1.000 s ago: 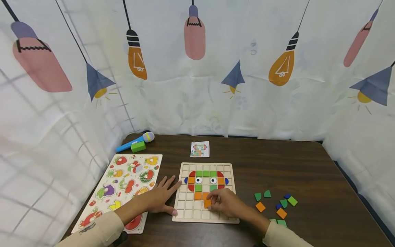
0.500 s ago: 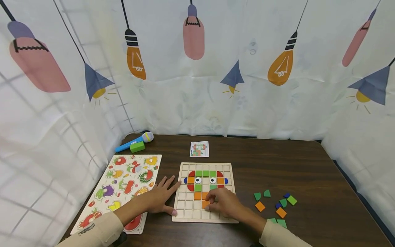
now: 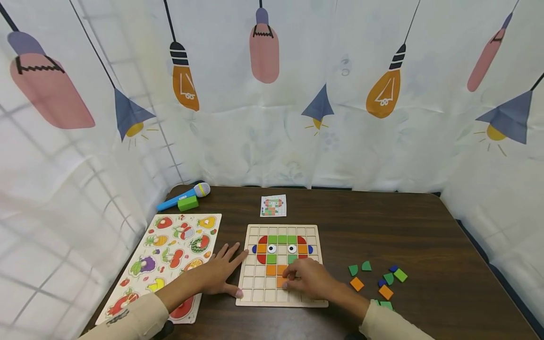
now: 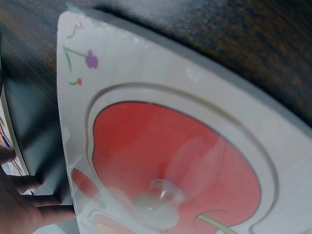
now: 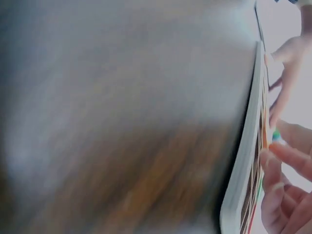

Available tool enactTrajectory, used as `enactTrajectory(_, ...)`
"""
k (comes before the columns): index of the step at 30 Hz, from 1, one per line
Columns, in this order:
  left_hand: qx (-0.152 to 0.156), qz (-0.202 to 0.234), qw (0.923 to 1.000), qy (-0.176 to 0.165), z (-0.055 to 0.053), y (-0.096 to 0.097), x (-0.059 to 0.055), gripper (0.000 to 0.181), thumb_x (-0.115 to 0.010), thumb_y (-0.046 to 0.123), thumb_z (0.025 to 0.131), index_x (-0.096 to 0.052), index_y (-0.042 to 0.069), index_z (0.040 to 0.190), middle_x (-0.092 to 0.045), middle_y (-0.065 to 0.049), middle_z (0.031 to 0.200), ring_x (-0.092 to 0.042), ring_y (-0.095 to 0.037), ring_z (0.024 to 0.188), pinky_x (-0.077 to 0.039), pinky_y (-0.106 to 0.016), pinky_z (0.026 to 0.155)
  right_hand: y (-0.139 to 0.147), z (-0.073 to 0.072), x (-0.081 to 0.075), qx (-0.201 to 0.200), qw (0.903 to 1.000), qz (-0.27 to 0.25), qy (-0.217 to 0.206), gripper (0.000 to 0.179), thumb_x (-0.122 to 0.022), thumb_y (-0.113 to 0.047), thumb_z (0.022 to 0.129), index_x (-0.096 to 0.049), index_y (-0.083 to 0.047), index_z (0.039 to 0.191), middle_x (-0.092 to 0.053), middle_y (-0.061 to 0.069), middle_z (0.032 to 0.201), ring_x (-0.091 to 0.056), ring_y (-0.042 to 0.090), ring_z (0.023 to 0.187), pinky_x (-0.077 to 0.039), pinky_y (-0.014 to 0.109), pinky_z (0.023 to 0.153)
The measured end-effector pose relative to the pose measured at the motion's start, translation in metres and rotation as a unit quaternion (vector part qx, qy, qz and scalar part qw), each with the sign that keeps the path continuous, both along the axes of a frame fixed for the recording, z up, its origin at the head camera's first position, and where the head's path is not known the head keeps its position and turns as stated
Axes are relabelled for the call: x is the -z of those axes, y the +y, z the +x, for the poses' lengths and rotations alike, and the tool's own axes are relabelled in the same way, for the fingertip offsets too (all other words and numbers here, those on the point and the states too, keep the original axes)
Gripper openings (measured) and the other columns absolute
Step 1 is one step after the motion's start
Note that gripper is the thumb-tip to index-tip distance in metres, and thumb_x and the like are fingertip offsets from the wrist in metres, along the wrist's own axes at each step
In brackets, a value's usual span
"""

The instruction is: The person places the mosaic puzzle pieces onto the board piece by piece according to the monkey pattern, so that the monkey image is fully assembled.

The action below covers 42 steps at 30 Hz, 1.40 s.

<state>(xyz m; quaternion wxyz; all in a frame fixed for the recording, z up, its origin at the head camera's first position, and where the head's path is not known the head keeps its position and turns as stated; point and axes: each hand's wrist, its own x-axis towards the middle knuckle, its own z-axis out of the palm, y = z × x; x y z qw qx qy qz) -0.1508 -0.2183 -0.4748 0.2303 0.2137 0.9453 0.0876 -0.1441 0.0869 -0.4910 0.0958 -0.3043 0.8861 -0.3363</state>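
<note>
Orange: one tile [image 3: 281, 282], square, with no long axis to note, lying at the lower middle of the board [image 3: 258, 283], towards its near edge. We list the right hand [image 3: 312, 281] as nearer, coming in over the board's right edge, thumb and forefinger pinching the tile at its right side. Left hand [image 3: 221, 274]: fingers spread, gripping nothing, thumb by the board's near-left corner and fingertips by its left edge. Loose tiles [image 3: 357, 284] lie well beyond the board's right edge, on the right hand's side and out of the left hand's way. Also on the table [image 3: 361, 226]: card [image 3: 273, 206], near the far edge; fruit board [image 3: 170, 271], along the left edge; microphone [image 3: 182, 197] and green block [image 3: 188, 203], at the far-left corner. Only the left wrist view gives us the clear knob [image 4: 166, 190] on the red piece [image 4: 141, 141]; the right wrist view alone shows the board edge-on, its thickness plain, though blurred.
</note>
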Motion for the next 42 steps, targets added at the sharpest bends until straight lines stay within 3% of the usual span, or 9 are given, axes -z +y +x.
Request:
enactTrajectory(4, -0.001, 0.0, 1.0, -0.001, 0.0, 0.0, -0.001, 0.105, -0.068, 0.071, 0.078, -0.025, 0.022, 0.16, -0.015, -0.02, 0.166, -0.015, -0.054, 0.15, -0.03, -0.069, 0.111, 0.02, -0.005, -0.004, -0.007, 0.9999, -0.006, -0.011, 0.013, -0.075, -0.025, 0.092, -0.077, -0.015, 0.099, -0.065, -0.014, 0.082, -0.052, -0.001, 0.071, -0.044, 0.019, 0.063)
enactTrajectory(12, -0.003, -0.001, 1.0, -0.004, 0.0, 0.0, -0.001, 0.106, -0.068, 0.071, 0.078, -0.024, 0.022, 0.16, -0.015, -0.019, 0.167, -0.014, -0.053, 0.15, -0.028, -0.07, 0.112, 0.084, -0.013, -0.002, -0.011, 0.9997, -0.004, -0.022, 0.014, -0.075, -0.031, 0.092, -0.076, -0.02, 0.1, -0.064, -0.015, 0.087, -0.048, 0.0, 0.065, -0.044, 0.02, 0.058)
enactTrajectory(15, -0.005, -0.005, 0.9999, -0.007, 0.001, 0.0, -0.001, 0.106, -0.068, 0.072, 0.078, -0.024, 0.022, 0.16, -0.015, -0.02, 0.167, -0.015, -0.053, 0.15, -0.029, -0.07, 0.112, 0.105, -0.01, 0.0, 0.011, 0.9998, 0.009, -0.017, 0.012, -0.075, -0.034, 0.091, -0.076, -0.023, 0.096, -0.062, -0.016, 0.085, -0.049, -0.001, 0.066, -0.044, 0.021, 0.058)
enactTrajectory(20, -0.006, -0.008, 0.9999, -0.007, 0.0, -0.001, 0.0, 0.106, -0.068, 0.072, 0.077, -0.024, 0.023, 0.16, -0.014, -0.019, 0.167, -0.015, -0.053, 0.15, -0.029, -0.069, 0.111, 0.129, -0.003, 0.001, 0.081, 0.995, 0.058, -0.004, 0.015, -0.077, -0.045, 0.087, -0.072, -0.03, 0.089, -0.059, -0.02, 0.08, -0.05, -0.003, 0.065, -0.042, 0.022, 0.059)
enactTrajectory(22, -0.004, -0.006, 1.0, -0.005, 0.0, -0.001, -0.001, 0.106, -0.068, 0.072, 0.078, -0.024, 0.023, 0.16, -0.014, -0.019, 0.167, -0.015, -0.053, 0.15, -0.029, -0.069, 0.111, 0.137, 0.001, 0.001, 0.101, 0.9924, 0.07, -0.002, 0.019, -0.078, -0.047, 0.085, -0.071, -0.03, 0.089, -0.058, -0.019, 0.079, -0.05, -0.003, 0.064, -0.042, 0.022, 0.058)
enactTrajectory(29, 0.0, -0.005, 1.0, -0.005, 0.0, 0.001, -0.002, 0.106, -0.068, 0.072, 0.078, -0.023, 0.023, 0.16, -0.014, -0.02, 0.167, -0.015, -0.054, 0.15, -0.029, -0.07, 0.111, 0.152, 0.011, 0.001, 0.106, 0.9911, 0.079, 0.017, 0.026, -0.08, -0.046, 0.082, -0.072, -0.024, 0.092, -0.058, -0.017, 0.084, -0.051, -0.002, 0.073, -0.043, 0.021, 0.063)
enactTrajectory(35, -0.003, -0.008, 0.9999, -0.006, -0.001, 0.001, -0.002, 0.106, -0.068, 0.072, 0.077, -0.024, 0.024, 0.16, -0.014, -0.019, 0.167, -0.015, -0.053, 0.15, -0.029, -0.069, 0.112, 0.156, 0.015, 0.001, 0.114, 0.9891, 0.09, 0.022, 0.023, -0.081, -0.041, 0.082, -0.077, -0.023, 0.096, -0.062, -0.018, 0.09, -0.062, 0.005, 0.083, -0.05, 0.022, 0.069)
enactTrajectory(42, -0.002, -0.008, 1.0, -0.003, 0.0, 0.0, -0.001, 0.106, -0.067, 0.073, 0.077, -0.023, 0.024, 0.16, -0.013, -0.019, 0.167, -0.015, -0.053, 0.15, -0.028, -0.069, 0.112, 0.162, 0.016, 0.003, 0.086, 0.9933, 0.072, 0.027, 0.027, -0.078, -0.038, 0.086, -0.079, -0.018, 0.104, -0.062, -0.016, 0.092, -0.055, -0.002, 0.075, -0.045, 0.021, 0.062)
